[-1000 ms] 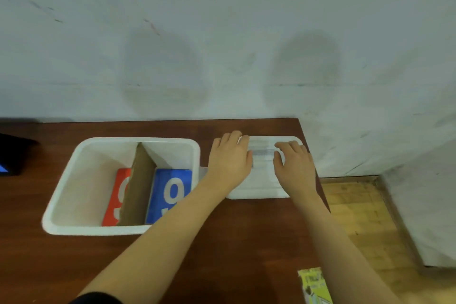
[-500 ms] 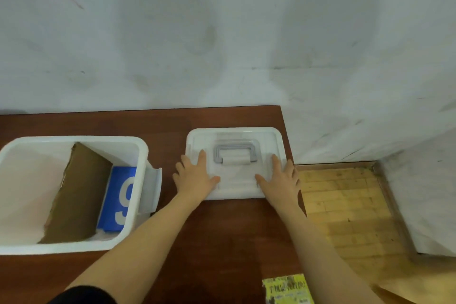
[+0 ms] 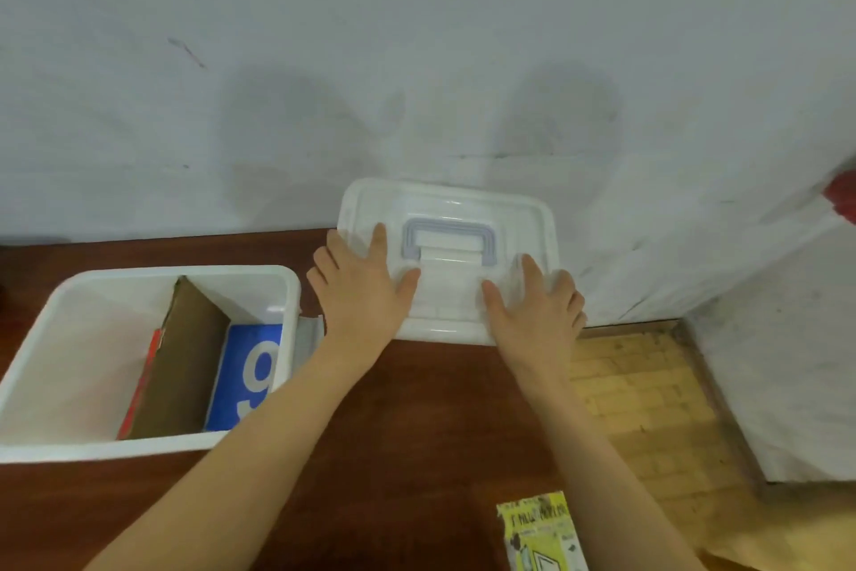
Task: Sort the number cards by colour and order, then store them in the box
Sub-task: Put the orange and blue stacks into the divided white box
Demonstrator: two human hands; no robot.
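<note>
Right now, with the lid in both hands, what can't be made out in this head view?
- Red card: only a thin edge shows; the cardboard divider hides its number.
- Blue card: a 9 shows; the left forearm covers its lower corner, and any cards beneath are hidden.
- Lid: left hand and right hand cover its near corners.
- Yellow packet: print too blurred to read, and the bottom edge cuts it off.

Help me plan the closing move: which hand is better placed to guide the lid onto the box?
Left, probably. The left hand holds the lid on the side next to the open box; the right hand holds its far side.
</note>
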